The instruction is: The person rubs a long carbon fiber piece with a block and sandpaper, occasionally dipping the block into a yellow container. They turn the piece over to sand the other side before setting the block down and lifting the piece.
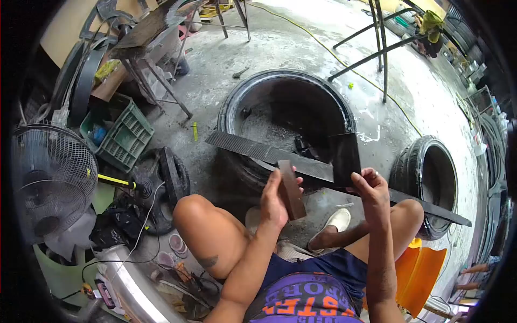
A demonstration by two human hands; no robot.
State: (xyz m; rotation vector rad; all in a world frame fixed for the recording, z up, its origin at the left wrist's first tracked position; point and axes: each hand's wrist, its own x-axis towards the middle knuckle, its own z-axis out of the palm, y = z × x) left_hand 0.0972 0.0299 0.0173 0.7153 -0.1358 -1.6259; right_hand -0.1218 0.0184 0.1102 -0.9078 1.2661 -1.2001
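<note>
My left hand (276, 202) is wrapped around a brown rectangular block (291, 189), held upright above my lap. Between the thumb and fingers of my right hand (372, 189) is a dark, flat rectangular sheet (345, 160) that looks like sandpaper. Beyond both hands, a long black strip with a woven-looking surface (242, 146) rests across a large tire (230, 110) on the floor. A long dark piece (431, 209) extends to the right past my knee; whether it joins the strip is hidden behind the sheet and my hand.
A second tire (412, 164) stands at right, near an orange panel (423, 277). On the left are a fan (54, 177), a green crate (126, 137) and a silver cylinder (137, 285). Metal stand legs (385, 59) and a yellow hose (307, 33) are farther back.
</note>
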